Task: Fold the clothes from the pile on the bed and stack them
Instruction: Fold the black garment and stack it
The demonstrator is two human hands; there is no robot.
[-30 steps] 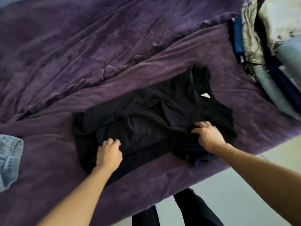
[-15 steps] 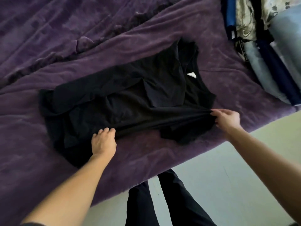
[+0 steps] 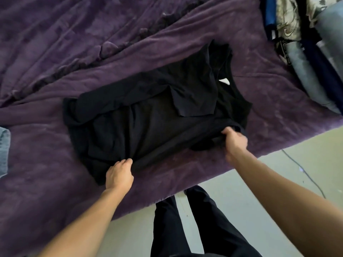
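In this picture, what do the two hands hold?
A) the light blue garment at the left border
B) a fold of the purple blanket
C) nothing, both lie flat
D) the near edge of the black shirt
D: the left hand and the right hand each grip the near edge of the black shirt, which lies spread on the purple blanket.

Right hand [image 3: 234, 140] is motion-blurred, and both it and the left hand [image 3: 119, 175] have fingertips buried in the near edge of the black shirt [image 3: 157, 117]. The clothes pile [image 3: 304, 34] top right and a bluish garment [image 3: 4, 149] far left get chopped off by the frame, and the white neck label [image 3: 224, 82] is too small to read.
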